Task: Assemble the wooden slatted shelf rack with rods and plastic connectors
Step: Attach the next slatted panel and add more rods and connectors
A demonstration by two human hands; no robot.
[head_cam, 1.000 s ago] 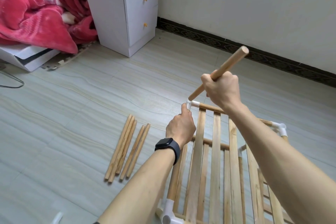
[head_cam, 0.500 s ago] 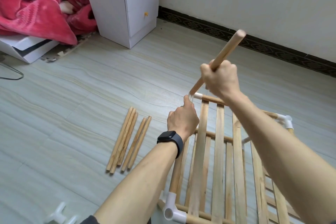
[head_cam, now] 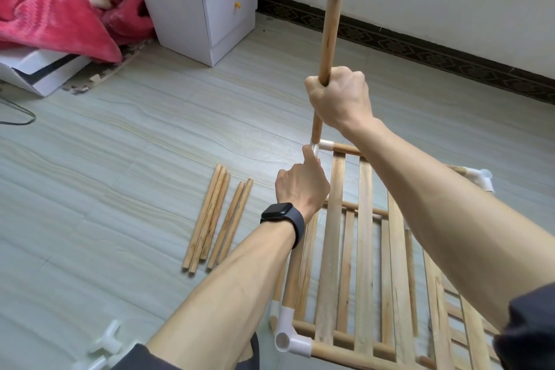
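Observation:
The wooden slatted shelf rack (head_cam: 365,249) stands on the floor at the lower right, two tiers of slats showing. My right hand (head_cam: 338,99) grips a wooden rod (head_cam: 329,39) that stands nearly upright, its lower end in the white plastic connector (head_cam: 322,146) at the rack's far left corner. My left hand (head_cam: 301,186), with a black watch on the wrist, holds the rack's left edge just below that connector, thumb against it. More white connectors sit at the near left corner (head_cam: 288,336) and the far right corner (head_cam: 480,179).
Several spare rods (head_cam: 216,216) lie side by side on the floor left of the rack. Loose white connectors (head_cam: 105,345) lie at the bottom left. A white bedside cabinet (head_cam: 204,3), a red blanket (head_cam: 54,9) and a white box (head_cam: 39,72) fill the far left; a wall runs behind.
My right hand has swung the rod from a rightward slant to nearly upright over the far left connector. My left hand has stayed at that corner. The camera has tilted down.

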